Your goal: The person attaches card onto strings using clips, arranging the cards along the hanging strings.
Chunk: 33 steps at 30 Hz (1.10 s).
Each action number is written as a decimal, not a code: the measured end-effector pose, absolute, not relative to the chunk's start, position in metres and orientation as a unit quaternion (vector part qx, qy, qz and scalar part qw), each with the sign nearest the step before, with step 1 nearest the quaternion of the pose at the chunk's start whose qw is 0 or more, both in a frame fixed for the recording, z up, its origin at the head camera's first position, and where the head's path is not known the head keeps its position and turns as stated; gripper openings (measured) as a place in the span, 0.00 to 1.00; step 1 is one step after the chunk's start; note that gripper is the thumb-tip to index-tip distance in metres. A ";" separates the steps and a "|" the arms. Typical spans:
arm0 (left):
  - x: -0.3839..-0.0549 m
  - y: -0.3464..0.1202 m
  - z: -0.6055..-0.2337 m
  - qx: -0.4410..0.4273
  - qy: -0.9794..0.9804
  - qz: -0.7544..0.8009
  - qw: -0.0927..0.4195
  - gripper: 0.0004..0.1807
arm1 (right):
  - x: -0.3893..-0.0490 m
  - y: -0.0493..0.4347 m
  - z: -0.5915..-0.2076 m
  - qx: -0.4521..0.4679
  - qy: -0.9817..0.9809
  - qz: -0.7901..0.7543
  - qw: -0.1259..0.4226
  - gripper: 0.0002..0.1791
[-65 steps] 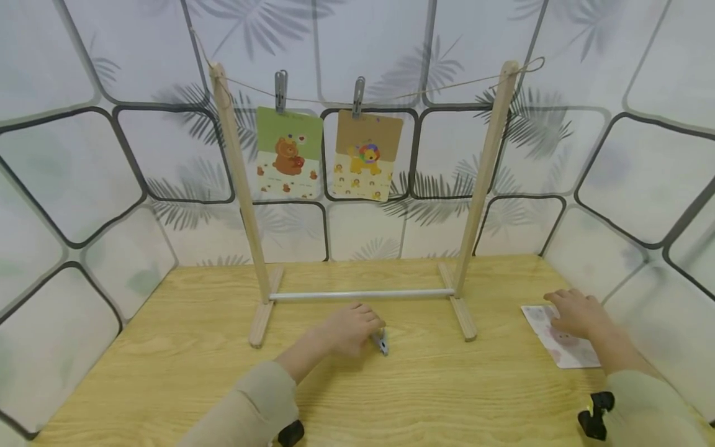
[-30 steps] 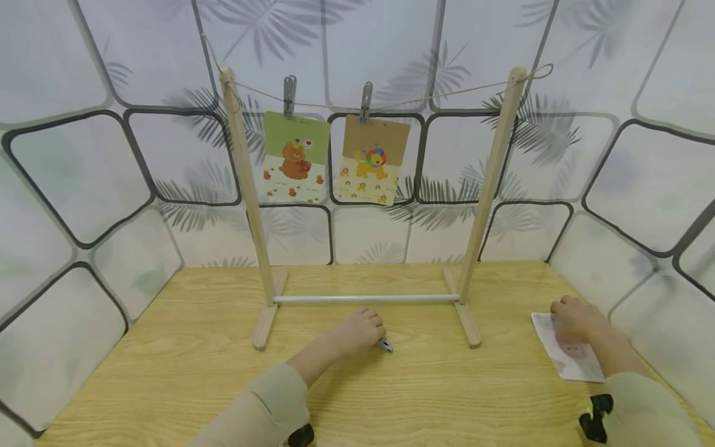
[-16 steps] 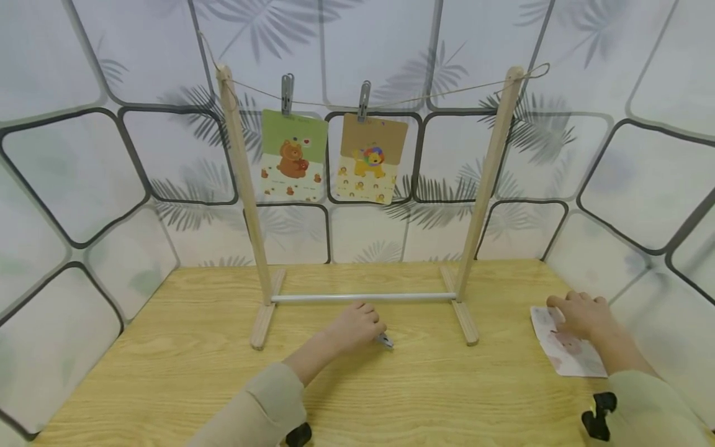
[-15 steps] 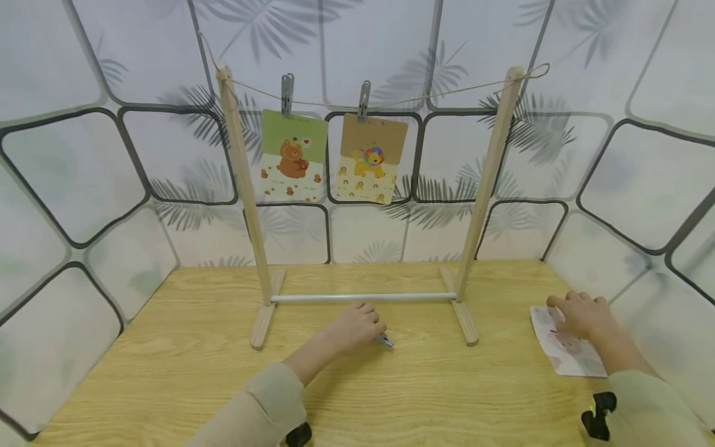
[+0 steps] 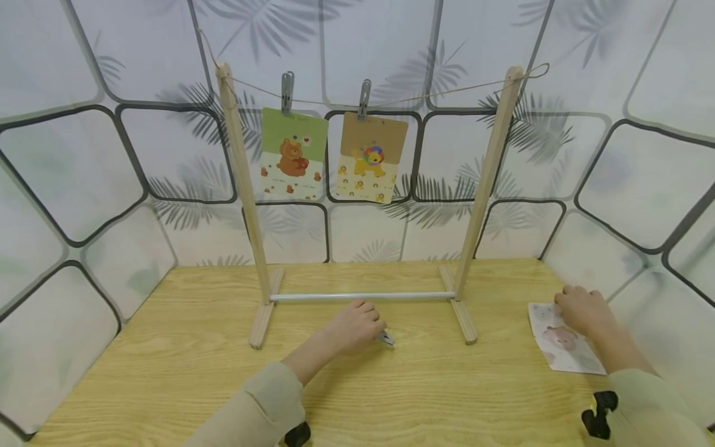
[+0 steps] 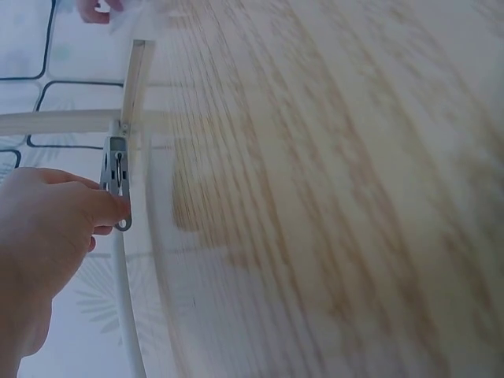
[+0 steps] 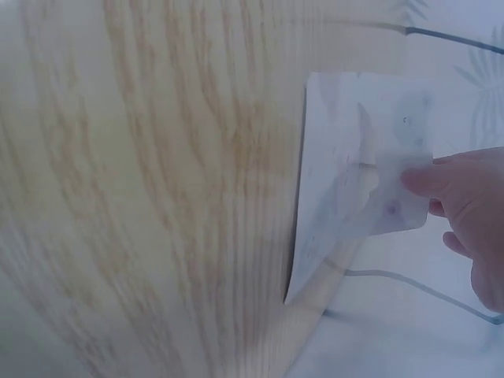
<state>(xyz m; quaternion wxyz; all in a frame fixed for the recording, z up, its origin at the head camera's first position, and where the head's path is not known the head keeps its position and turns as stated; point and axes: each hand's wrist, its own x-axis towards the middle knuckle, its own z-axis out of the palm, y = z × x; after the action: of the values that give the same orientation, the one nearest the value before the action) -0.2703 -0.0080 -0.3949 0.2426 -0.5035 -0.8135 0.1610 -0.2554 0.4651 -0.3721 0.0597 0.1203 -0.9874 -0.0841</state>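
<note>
My left hand (image 5: 354, 326) pinches a grey clothespin (image 6: 116, 177) by its handle end, low over the table in front of the rack's white bar. In the left wrist view its jaws point away from the fingers. My right hand (image 5: 583, 310) pinches one edge of a pale pink card (image 7: 354, 157) between thumb and fingers. That edge is raised, while the card's opposite edge stays down at the table top in the right wrist view. A pink animal face shows on the card in the head view.
A wooden rack (image 5: 483, 186) with a string line stands at the back. From the string hang a green bear card (image 5: 294, 152) and a brown lion card (image 5: 371, 155), each under a grey clip. Patterned fabric walls (image 5: 625, 180) enclose the wooden table (image 5: 167, 347).
The right hand has gone from lying over the card to pinching and raising its far edge. The left hand has closed on the clothespin and turned it slightly.
</note>
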 end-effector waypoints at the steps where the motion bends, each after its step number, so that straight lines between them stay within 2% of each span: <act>1: -0.270 -0.008 -0.395 -0.502 -0.813 0.163 0.244 0.08 | -0.255 0.465 -0.370 0.128 -0.986 -0.088 0.067 0.05; 11: -0.275 -0.011 -0.395 -0.498 -0.810 0.165 0.262 0.12 | -0.254 0.464 -0.341 0.174 -0.971 -0.120 0.112 0.01; 26: -0.274 -0.013 -0.392 -0.500 -0.808 0.158 0.269 0.11 | -0.256 0.439 -0.310 0.201 -0.953 -0.135 0.180 0.04; 29: -0.275 -0.014 -0.392 -0.498 -0.810 0.153 0.269 0.11 | -0.255 0.433 -0.309 0.216 -0.945 -0.134 0.204 0.04; 33: -0.276 -0.015 -0.391 -0.491 -0.816 0.140 0.272 0.10 | -0.257 0.428 -0.308 0.254 -0.921 -0.131 0.263 0.06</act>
<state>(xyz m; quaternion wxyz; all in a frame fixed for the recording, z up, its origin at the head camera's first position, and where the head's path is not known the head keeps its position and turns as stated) -0.2756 -0.0150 -0.3906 0.2716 -0.4912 -0.8157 0.1404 -0.2566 0.4278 -0.3078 0.2631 0.2545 -0.9213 -0.1313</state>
